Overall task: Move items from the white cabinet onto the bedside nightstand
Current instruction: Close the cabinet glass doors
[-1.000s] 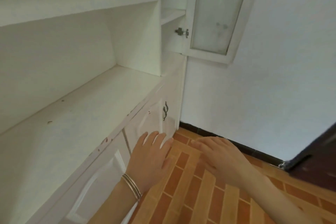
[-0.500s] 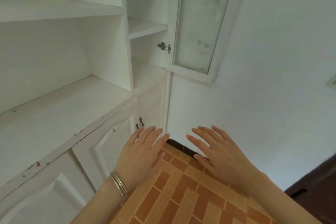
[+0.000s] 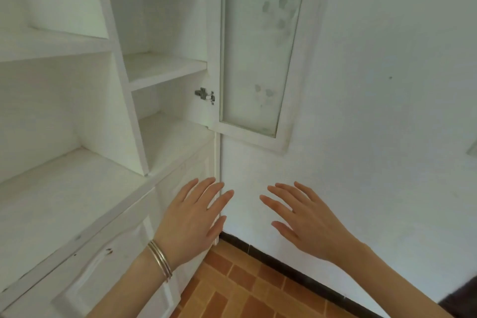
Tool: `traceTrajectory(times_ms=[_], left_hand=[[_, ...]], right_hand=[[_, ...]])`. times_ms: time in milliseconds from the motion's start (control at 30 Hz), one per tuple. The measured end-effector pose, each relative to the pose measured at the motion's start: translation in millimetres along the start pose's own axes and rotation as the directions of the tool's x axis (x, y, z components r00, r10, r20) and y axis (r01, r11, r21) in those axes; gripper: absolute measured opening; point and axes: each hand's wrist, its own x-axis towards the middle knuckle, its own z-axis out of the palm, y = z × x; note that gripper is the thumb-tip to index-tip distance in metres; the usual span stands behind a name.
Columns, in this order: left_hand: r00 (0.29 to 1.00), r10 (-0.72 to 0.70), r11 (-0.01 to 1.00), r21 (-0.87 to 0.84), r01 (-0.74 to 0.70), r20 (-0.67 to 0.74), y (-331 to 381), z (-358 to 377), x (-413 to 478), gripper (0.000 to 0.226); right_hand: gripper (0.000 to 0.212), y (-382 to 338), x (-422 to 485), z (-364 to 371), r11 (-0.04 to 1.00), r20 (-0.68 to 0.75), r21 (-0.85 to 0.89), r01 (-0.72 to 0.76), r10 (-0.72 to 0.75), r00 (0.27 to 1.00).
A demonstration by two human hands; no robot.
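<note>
The white cabinet fills the left side, its shelves bare in what I can see. A frosted glass door stands swung open at its right end. My left hand, with metal bangles at the wrist, hovers flat with straight fingers in front of the lower cabinet doors. My right hand is held beside it, fingers spread and straight, in front of the white wall. Neither hand holds anything. No nightstand is in view.
A white wall runs right of the cabinet, with a dark skirting strip at its foot. Orange brick-pattern floor tiles lie below. A dark object shows at the bottom right corner.
The view has tilted up and swung right, so more of the upper shelves and glass door show. Both hands stayed open and rose with the view, now before the wall and cabinet.
</note>
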Motion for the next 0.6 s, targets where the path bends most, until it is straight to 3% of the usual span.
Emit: traceTrajectory(times_ms=[300,600], left_hand=[[0.995,0.088,0.996,0.027,-0.087,-0.048,-35.6,38.6,122.7,0.048],[0.999,0.030,0.996,0.081,-0.028,-0.034,-51.9,77.5,183.8,0.047]], right_hand=[[0.047,109.4,67.4,16.2,0.998,-0.124,-0.060,-0.019,0.011,0.992],[0.041,212.8,131.2,53.2,0.989,-0.251,-0.067,0.131,-0.144,0.957]])
